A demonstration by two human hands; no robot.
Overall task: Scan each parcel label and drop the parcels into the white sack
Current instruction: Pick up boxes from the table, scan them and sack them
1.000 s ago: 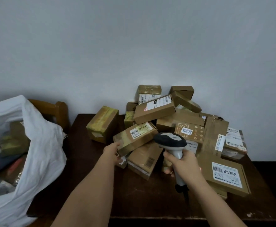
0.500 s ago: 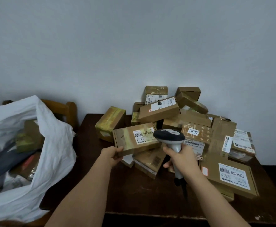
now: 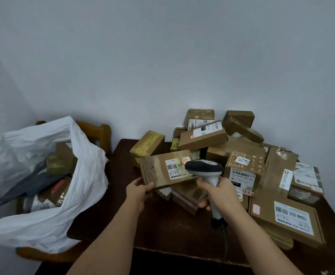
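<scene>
My left hand [image 3: 140, 192] grips the lower left corner of a flat brown parcel [image 3: 156, 171], held tilted above the table with its white label [image 3: 175, 168] facing me. My right hand [image 3: 220, 193] is closed around the handle of a grey and white barcode scanner [image 3: 204, 168], whose head overlaps the label's right edge. A red light spot shows on the label beside the scanner head. The white sack [image 3: 43, 215] stands open at the left, with several parcels inside.
A heap of brown parcels [image 3: 242, 155] covers the right and back of the dark wooden table [image 3: 162, 225]. A large flat box [image 3: 285, 217] lies at the front right. The sack rests on a wooden chair [image 3: 101, 132]. A white wall stands behind.
My left hand has lifted the parcel off the heap and turned its label up toward me. The scanner has come up to the label, and a red light now shows on it.
</scene>
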